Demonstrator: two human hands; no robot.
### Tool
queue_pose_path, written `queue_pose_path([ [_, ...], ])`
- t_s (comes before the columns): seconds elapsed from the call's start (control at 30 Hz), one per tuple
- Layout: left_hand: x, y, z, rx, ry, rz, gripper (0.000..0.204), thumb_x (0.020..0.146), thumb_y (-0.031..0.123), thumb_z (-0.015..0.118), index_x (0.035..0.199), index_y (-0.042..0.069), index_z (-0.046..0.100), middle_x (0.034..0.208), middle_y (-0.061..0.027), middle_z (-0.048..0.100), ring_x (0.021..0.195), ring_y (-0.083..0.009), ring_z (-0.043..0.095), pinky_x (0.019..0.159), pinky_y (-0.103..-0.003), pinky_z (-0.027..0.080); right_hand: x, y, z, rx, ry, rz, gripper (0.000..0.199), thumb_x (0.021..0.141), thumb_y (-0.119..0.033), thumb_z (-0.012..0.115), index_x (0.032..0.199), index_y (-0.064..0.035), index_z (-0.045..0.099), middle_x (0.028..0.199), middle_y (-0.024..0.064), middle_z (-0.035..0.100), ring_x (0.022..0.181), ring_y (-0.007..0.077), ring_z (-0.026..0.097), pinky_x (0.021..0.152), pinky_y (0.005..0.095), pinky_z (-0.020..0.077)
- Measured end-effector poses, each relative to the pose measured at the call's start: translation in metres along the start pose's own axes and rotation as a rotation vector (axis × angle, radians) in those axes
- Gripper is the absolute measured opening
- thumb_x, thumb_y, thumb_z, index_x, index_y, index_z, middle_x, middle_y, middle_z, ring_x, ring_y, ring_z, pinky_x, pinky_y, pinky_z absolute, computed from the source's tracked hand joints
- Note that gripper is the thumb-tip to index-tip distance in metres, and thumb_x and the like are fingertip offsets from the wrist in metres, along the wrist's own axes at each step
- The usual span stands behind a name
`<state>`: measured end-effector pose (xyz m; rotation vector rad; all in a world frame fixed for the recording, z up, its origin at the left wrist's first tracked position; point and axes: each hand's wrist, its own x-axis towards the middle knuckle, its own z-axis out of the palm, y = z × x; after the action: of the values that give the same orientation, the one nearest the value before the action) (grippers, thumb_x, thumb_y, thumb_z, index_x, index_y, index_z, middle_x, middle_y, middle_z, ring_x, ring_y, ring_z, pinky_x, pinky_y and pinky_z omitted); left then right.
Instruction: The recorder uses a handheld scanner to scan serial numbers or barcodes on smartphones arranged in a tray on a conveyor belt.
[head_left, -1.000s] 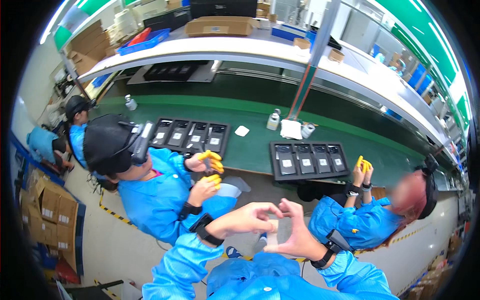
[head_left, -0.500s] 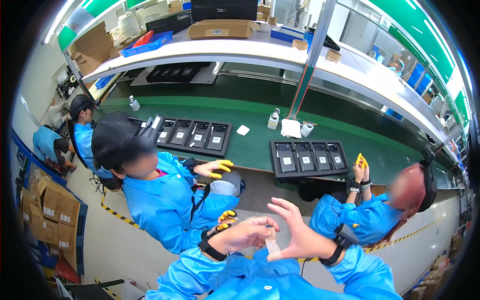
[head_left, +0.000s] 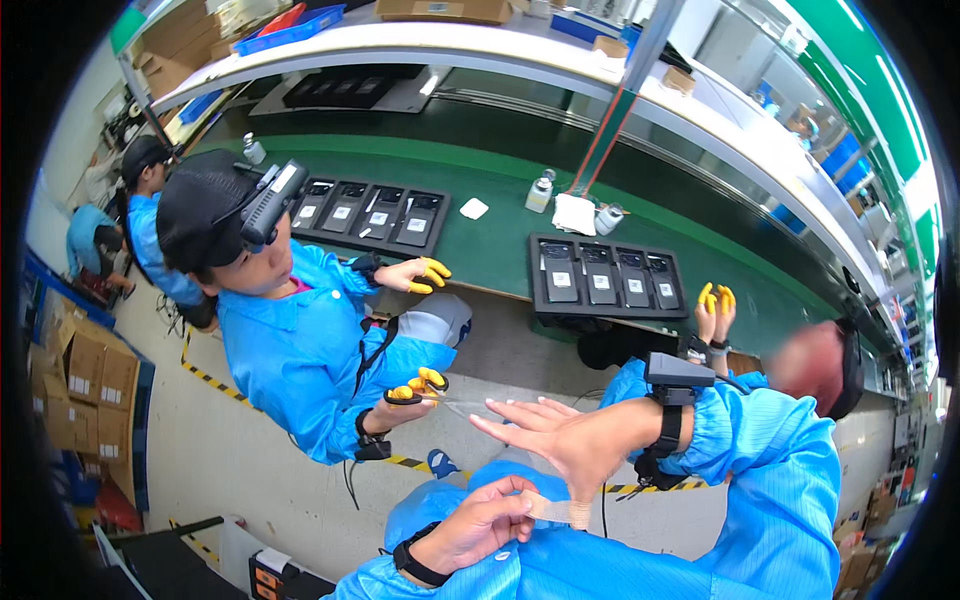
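One hand [head_left: 484, 522] pinching strip [head_left: 550, 509], other hand [head_left: 588, 445] splayed

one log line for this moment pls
left hand: pinching strip | right hand: open, strip at thumb | trays: on bench

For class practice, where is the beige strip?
The beige strip is low in the head view, right of centre, between the left hand and the thumb of the right hand.
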<state>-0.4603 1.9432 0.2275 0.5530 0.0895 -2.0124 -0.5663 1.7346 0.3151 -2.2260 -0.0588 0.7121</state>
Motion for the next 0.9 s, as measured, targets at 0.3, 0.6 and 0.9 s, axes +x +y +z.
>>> queue_pose_path([
  [0.3, 0.042, -0.048, -0.011, -0.269, -0.154, 0.177, 0.034, 0.093, 0.014, 0.067, 0.120, 0.006, 0.050, 0.101, -0.0089, 0.061, 0.089, -0.0195, 0.059, 0.084, -0.030, 0.048, 0.016, 0.002, -0.051, -0.256, -0.188, -0.055, 0.158, 0.045, -0.037, 0.097, 0.159, -0.0219, -0.011, 0.162, 0.0291, 0.003, 0.149, 0.0490, 0.009, 0.117, 0.0661, 0.0114],
  [0.6, 0.082, -0.060, -0.013, -0.374, -0.139, 0.380, 0.035, 0.089, 0.011, 0.072, 0.115, 0.008, 0.049, 0.101, -0.0116, 0.063, 0.091, -0.0214, 0.063, 0.085, -0.033, 0.052, 0.034, 0.009, -0.081, -0.519, -0.356, 0.094, 0.159, 0.041, -0.041, 0.098, 0.159, -0.0267, -0.007, 0.164, 0.0234, 0.005, 0.150, 0.0459, 0.010, 0.114, 0.0687, 0.0187],
  [0.9, 0.088, -0.047, -0.018, -0.291, -0.173, 0.403, 0.036, 0.088, 0.010, 0.073, 0.114, 0.008, 0.047, 0.100, -0.0113, 0.063, 0.090, -0.0210, 0.063, 0.085, -0.032, 0.052, 0.047, 0.004, -0.089, -0.602, -0.414, 0.118, 0.162, 0.038, -0.044, 0.099, 0.159, -0.0257, -0.006, 0.165, 0.0215, 0.004, 0.150, 0.0451, 0.010, 0.114, 0.0691, 0.0194],
])
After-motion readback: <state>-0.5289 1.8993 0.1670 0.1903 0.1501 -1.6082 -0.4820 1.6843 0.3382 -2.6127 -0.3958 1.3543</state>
